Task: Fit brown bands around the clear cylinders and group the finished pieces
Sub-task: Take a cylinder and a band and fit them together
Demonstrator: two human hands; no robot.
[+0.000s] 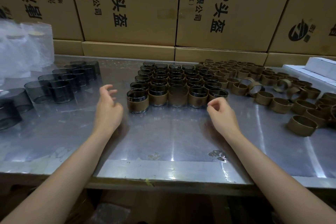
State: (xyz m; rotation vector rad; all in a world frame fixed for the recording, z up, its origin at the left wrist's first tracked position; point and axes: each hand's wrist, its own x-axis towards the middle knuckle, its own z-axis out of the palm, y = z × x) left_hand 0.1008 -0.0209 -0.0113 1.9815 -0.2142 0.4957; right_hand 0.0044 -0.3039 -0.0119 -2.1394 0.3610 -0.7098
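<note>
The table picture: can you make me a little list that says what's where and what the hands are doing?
middle: banded cylinders packed in rows
left side: bare clear cylinders, no bands on them
right side: loose brown bands scattered about
left hand: fingers loosely spread, holding nothing
right hand: fingers loosely curled, holding nothing
table: shiny metal
behind: cardboard boxes stacked up

Both hands are hovering empty over the metal table [163, 132]: the left hand [108, 109] just left of the banded cylinders [174, 85], the right hand [221, 112] at their near right corner, fingers loosely curled.
</note>
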